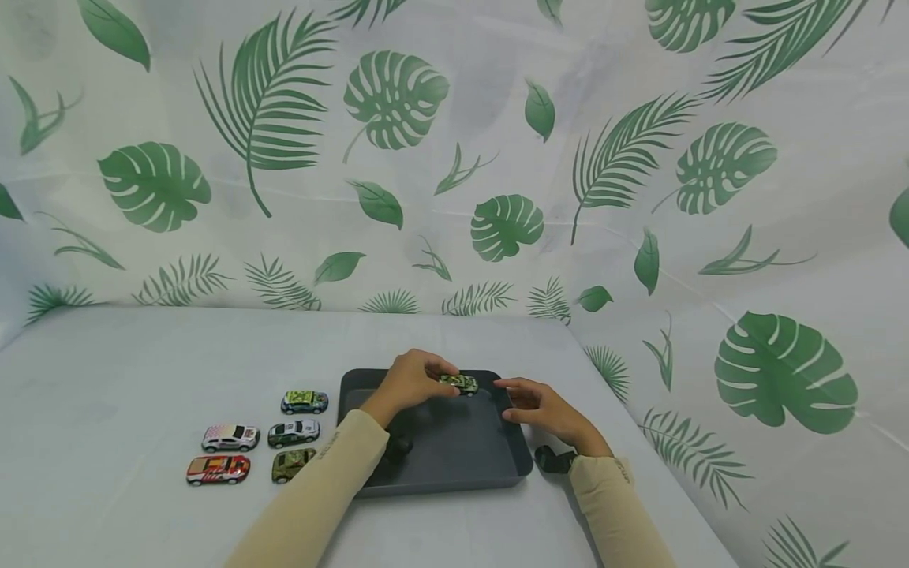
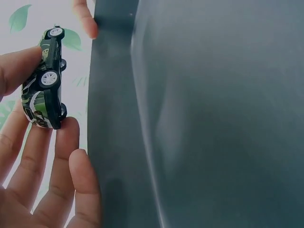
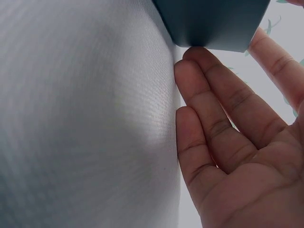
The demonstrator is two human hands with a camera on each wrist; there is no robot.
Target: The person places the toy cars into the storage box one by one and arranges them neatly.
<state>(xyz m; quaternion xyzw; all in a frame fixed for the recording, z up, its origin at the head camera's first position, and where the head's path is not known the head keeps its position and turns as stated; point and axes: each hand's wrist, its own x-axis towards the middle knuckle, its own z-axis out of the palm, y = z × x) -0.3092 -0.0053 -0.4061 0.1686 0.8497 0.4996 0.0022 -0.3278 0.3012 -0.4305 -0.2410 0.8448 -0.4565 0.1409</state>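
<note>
A green camouflage toy car is pinched between the thumb and fingers of my left hand, above the far right part of a dark grey tray. In the left wrist view the toy car shows its white-hubbed wheels, with the thumb on one side and fingertips at its end. My right hand is at the tray's right side, its fingers extended by the rim. Seen from the right wrist, the fingertips are at the tray's corner, close to the tabletop.
Left of the tray, several toy cars stand on the white table: a yellow-green one, a dark and white one, an olive camouflage one, a white one and a red one. A leaf-print curtain hangs behind.
</note>
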